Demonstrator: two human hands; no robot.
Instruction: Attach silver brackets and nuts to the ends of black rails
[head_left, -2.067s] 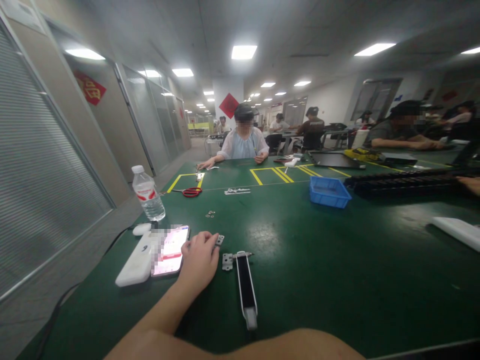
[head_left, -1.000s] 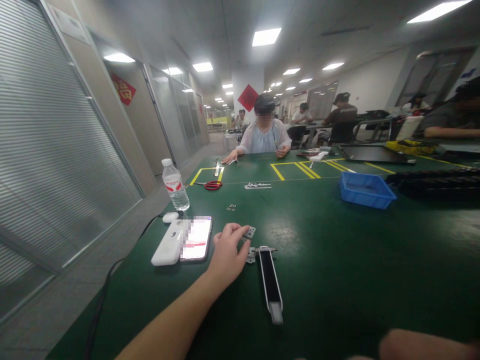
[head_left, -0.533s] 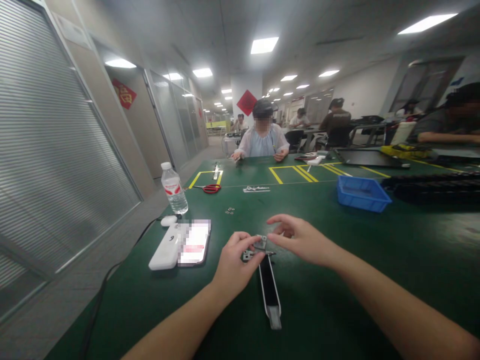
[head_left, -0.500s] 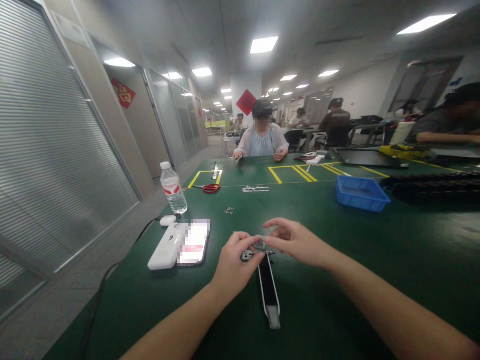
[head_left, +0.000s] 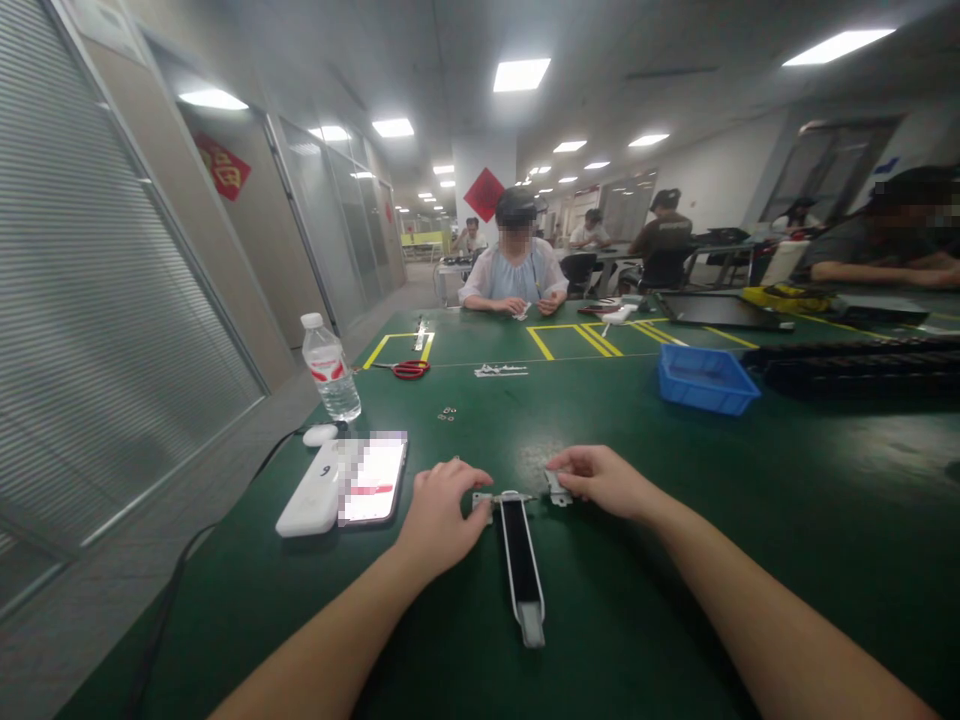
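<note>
A long part with a white rim and a black middle (head_left: 523, 555) lies on the green table, its grey end toward me. At its far end sits a small metal bracket (head_left: 482, 504) on the left, beside a thin rod. My left hand (head_left: 448, 510) is next to this bracket, thumb and fingers apart; the thumb is close to it. To the right of the long part, my right hand (head_left: 604, 482) pinches a small silver metal plate (head_left: 556, 488) near the table top.
Left are a water bottle (head_left: 331, 370), a white case (head_left: 311, 495) and a phone (head_left: 379, 478). Farther off lie small rings (head_left: 447, 413), red scissors (head_left: 410, 369) and white strips (head_left: 501, 371). A blue bin (head_left: 706, 380) stands right. Across the table sits a person (head_left: 516, 265).
My hands have moved apart. The silver plate has gone right with my right hand, away from the long part. My left hand has opened. The person opposite has brought their hands closer together.
</note>
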